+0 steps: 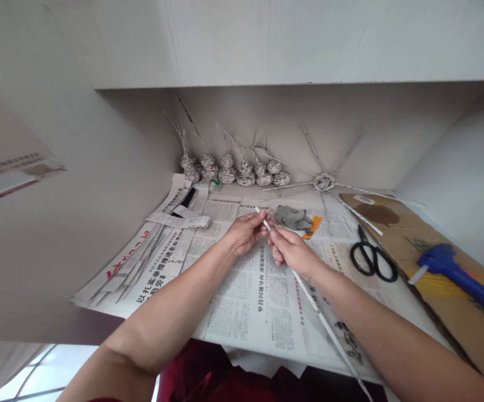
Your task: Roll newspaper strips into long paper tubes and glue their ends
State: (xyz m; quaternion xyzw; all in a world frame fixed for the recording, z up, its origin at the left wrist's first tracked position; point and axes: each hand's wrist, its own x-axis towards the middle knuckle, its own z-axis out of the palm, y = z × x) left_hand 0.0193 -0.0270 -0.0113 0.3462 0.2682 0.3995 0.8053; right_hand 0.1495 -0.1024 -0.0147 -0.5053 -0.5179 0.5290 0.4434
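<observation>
Holding a paper stick [318,311] over newspaper [237,296] (reading “坚持问题导向”)

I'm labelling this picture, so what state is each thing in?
Left hand: pinching the paper stick near its tip
Right hand: pinching it further along
Paper stick: rolled, long end trailing
Scissors: lying flat, blades seemingly closed
Blue glue gun: lying on the cardboard
Gourd-shaped pieces: woven, lined in a row
Spoked piece: middle woven, spokes splayed
Paper strips: loosely piled
Newspaper: spread out
Grey bundle: crumpled
</observation>
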